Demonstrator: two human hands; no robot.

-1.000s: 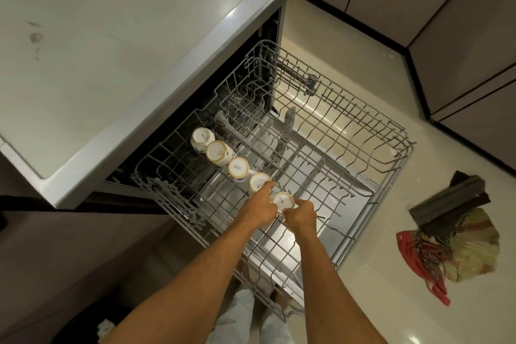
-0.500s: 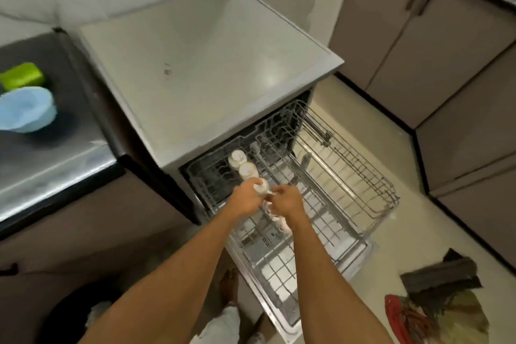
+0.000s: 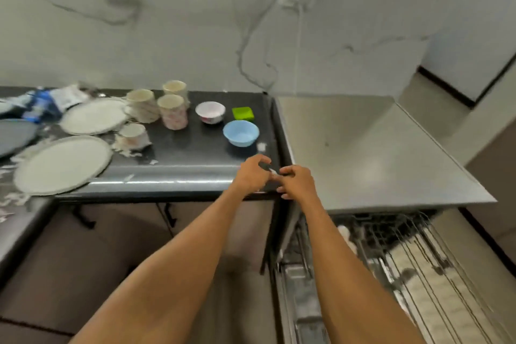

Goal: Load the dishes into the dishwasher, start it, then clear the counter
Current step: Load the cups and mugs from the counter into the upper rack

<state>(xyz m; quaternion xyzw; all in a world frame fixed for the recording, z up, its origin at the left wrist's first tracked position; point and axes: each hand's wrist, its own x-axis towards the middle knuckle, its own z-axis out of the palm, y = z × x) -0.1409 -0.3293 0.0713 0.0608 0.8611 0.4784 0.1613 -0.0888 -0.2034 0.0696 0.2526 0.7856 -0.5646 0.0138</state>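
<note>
Jutting out at lower right, the dishwasher rack (image 3: 418,257) sits under the steel top (image 3: 377,153), with a pale cup (image 3: 344,232) at its back left. Over the counter's (image 3: 181,153) front edge, the left hand (image 3: 252,173) and right hand (image 3: 297,181) are almost touching, fingers curled toward each other. A small white speck shows between them, but blur hides whether either hand grips anything. Farther back on the counter are a blue bowl (image 3: 241,132), a green box (image 3: 243,113), a white bowl (image 3: 210,111), tall cups (image 3: 171,112) and plates (image 3: 62,165).
</note>
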